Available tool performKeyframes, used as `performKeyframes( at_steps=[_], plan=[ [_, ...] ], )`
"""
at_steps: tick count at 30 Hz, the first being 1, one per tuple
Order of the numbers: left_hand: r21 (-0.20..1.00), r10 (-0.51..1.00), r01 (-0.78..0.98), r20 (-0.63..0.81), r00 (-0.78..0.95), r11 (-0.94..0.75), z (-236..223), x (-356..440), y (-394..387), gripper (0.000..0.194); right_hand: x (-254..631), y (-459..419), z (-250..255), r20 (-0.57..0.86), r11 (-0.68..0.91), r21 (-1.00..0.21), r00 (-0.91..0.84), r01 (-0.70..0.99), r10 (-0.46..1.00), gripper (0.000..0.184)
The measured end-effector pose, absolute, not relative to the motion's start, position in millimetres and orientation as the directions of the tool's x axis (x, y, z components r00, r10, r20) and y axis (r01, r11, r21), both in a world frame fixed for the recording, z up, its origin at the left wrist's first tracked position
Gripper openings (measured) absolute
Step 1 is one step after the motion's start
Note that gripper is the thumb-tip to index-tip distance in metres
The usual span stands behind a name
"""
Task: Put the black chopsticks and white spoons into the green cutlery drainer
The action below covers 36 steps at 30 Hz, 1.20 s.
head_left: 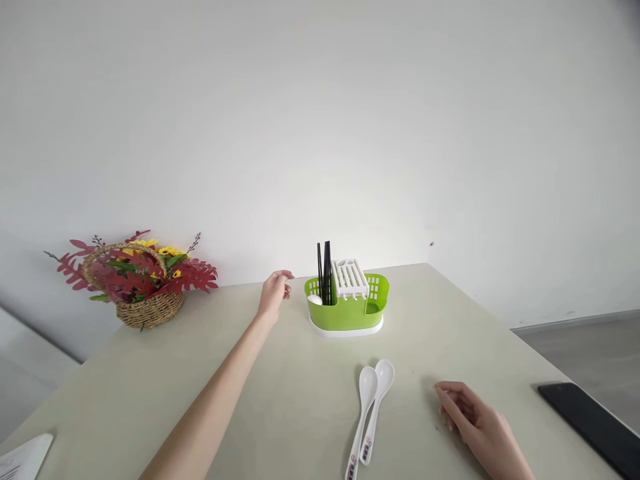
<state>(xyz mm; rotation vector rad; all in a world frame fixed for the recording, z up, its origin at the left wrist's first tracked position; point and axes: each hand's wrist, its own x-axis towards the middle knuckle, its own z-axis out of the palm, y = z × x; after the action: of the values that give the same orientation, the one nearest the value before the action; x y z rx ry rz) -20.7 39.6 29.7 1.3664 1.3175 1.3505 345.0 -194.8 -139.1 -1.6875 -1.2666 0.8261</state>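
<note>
My left hand [275, 292] reaches out just left of a green and white cutlery holder [356, 319]. Its fingers are loosely bent and apart, with nothing visible in them. Black chopsticks [327, 273] stand upright in the holder's left compartment, beside a white spoon-like piece [315, 300]. A slotted white rack [350, 279] with small hooks sits across the middle. My right hand [475, 427] rests low on the right, loosely curled and open, holding nothing I can see. Between it and my left forearm lie two white spoons [368, 387], bowls pointing away, one overlapping the other.
A wicker basket [153, 310] of red and yellow artificial flowers stands at the back left. A black phone [585, 420] lies along the right edge of the pale table [280, 413]. White paper or a booklet [25, 457] shows at the lower left. Behind is a wall.
</note>
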Motion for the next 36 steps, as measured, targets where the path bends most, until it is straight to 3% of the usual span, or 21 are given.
performKeyframes(
  at_steps=[4, 7, 12, 15, 18, 25, 36],
  plan=[
    [0.947, 0.963, 0.227, 0.254, -0.09, -0.229, 38, -8, 10, 0.027, 345, -196, -140, -0.014, -0.129, -0.908, 0.279, 0.399, 0.96, 0.046],
    [0.863, 0.944, 0.388, 0.323, 0.066, -0.322, 42, 2, -11, 0.033, 345, -196, -140, -0.004, -0.122, -0.909, 0.284, 0.398, 0.959, 0.047],
    [0.551, 0.858, 0.658, 0.324, 0.398, -0.513, 45, 15, -25, 0.042, 344, -195, -139, 0.007, -0.113, -0.91, 0.287, 0.398, 0.958, 0.044],
    [0.366, 0.823, 0.74, 0.319, 0.469, -0.564, 42, 21, -24, 0.041, 343, -195, -139, 0.011, -0.113, -0.91, 0.296, 0.399, 0.955, 0.044],
    [0.269, 0.816, 0.779, 0.316, 0.484, -0.567, 37, 22, -21, 0.033, 343, -196, -137, 0.008, -0.117, -0.907, 0.295, 0.405, 0.955, 0.045],
    [0.2, 0.806, 0.804, 0.355, 0.473, -0.56, 39, 11, -17, 0.024, 342, -198, -136, -0.002, -0.124, -0.903, 0.285, 0.411, 0.958, 0.044],
    [0.28, 0.831, 0.796, 0.342, 0.439, -0.537, 42, 26, -24, 0.033, 343, -196, -140, -0.007, -0.121, -0.912, 0.279, 0.393, 0.96, 0.044]
  ],
)
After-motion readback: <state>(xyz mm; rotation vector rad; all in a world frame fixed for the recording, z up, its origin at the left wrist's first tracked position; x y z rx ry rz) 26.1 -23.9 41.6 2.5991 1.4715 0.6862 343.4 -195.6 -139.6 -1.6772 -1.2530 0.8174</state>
